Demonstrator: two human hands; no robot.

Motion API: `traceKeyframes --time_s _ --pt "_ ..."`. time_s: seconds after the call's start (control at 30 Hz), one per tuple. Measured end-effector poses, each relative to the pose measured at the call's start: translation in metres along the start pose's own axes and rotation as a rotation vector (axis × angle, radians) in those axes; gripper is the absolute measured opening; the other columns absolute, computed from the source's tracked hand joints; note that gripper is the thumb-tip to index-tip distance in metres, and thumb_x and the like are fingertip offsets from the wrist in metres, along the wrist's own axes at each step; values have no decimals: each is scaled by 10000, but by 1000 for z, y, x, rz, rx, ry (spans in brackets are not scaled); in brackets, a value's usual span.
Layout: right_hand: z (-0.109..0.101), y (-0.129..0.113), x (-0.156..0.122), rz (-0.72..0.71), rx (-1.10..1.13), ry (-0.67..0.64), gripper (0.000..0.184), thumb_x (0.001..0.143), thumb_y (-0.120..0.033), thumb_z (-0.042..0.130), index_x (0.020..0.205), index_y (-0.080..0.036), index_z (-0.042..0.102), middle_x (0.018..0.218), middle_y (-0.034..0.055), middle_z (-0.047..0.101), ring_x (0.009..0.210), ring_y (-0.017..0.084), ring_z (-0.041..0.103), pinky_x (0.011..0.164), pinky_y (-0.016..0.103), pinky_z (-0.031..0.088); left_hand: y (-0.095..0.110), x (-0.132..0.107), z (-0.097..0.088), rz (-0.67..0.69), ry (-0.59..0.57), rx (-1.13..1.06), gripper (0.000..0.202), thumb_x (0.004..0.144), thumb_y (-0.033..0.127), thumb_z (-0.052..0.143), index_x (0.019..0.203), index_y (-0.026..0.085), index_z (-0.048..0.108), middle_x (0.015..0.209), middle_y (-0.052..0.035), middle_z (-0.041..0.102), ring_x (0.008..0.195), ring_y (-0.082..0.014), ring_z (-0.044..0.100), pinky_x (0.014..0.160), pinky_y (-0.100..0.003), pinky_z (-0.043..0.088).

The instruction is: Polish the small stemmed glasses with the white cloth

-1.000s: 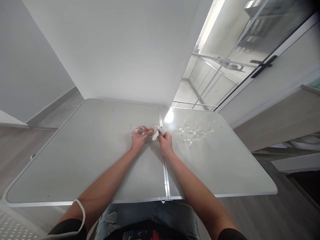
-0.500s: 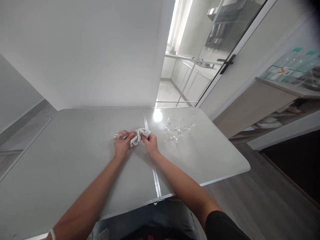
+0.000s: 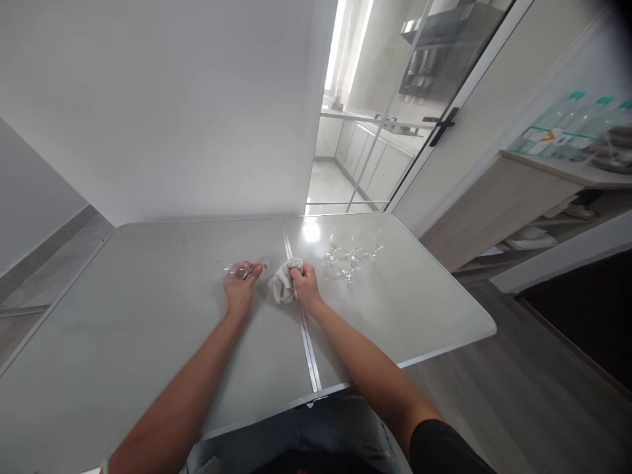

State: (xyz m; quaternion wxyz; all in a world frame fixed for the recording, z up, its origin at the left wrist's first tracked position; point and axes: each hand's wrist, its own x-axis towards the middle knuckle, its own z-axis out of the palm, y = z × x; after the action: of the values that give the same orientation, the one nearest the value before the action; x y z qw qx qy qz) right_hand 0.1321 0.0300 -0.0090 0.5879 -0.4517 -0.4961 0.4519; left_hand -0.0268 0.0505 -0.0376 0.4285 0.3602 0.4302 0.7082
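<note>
Lying sideways in my left hand (image 3: 241, 282) is a clear wine glass (image 3: 233, 270), its bowl pointing left and its foot to the right. The fingers wrap round the bowl and stem. My right hand (image 3: 307, 283) grips a crumpled white cloth (image 3: 283, 283) just right of the glass's foot. Cloth and glass are apart, with a small gap between them. Both hands are over the middle of the grey table (image 3: 162, 342), close to its metal seam.
Several clear stemmed glasses (image 3: 348, 270) stand grouped on the table's right half. A white wall (image 3: 197, 118) and a glass-paned door (image 3: 365, 151) border the far edge. At the right, a wooden shelf (image 3: 533, 178) carries plastic bottles (image 3: 557, 128).
The cloth has come off the glass's foot and moved right and slightly toward me with my right hand. My left hand keeps the glass in nearly the same place.
</note>
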Motion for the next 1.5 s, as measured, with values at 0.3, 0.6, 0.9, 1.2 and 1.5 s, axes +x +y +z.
traceKeyframes --time_s 0.3,0.6,0.9,1.2,1.5 --pt "0 -17 -6 -216 -357 23 95 814 -292 635 840 -212 589 881 -9 625 715 136 544 689 256 446 5 -6 3 110 -19 150 296 697 335 834 809 181 608 858 -41 707 808 -155 696 786 -293 566" --pt "5 5 -4 -350 -874 -198 310 942 -353 564 1228 -277 654 1085 51 696 906 183 652 744 258 448 6 -14 1 13 -179 289 298 624 332 874 841 156 769 925 -102 766 840 -237 713 795 -359 581" --pt "4 9 -3 -444 -1126 -222 219 959 -328 536 1024 -213 710 945 62 706 809 162 646 621 246 377 19 -19 9 -49 -307 191 369 610 398 874 869 150 789 1079 -150 754 959 -289 710 891 -431 569" --pt "-28 -62 -20 -471 -878 -11 254 929 -374 571 1086 -262 735 912 42 716 812 171 661 732 255 456 8 -6 0 97 -346 247 377 775 454 763 1062 211 739 994 -67 709 857 -182 639 821 -281 513" --pt "-221 -78 -32 -129 -797 618 274 772 -405 675 779 -158 792 838 55 773 828 250 713 757 292 511 8 -11 3 -135 -454 248 423 860 553 621 704 172 718 666 -58 580 566 -139 506 494 -240 410"
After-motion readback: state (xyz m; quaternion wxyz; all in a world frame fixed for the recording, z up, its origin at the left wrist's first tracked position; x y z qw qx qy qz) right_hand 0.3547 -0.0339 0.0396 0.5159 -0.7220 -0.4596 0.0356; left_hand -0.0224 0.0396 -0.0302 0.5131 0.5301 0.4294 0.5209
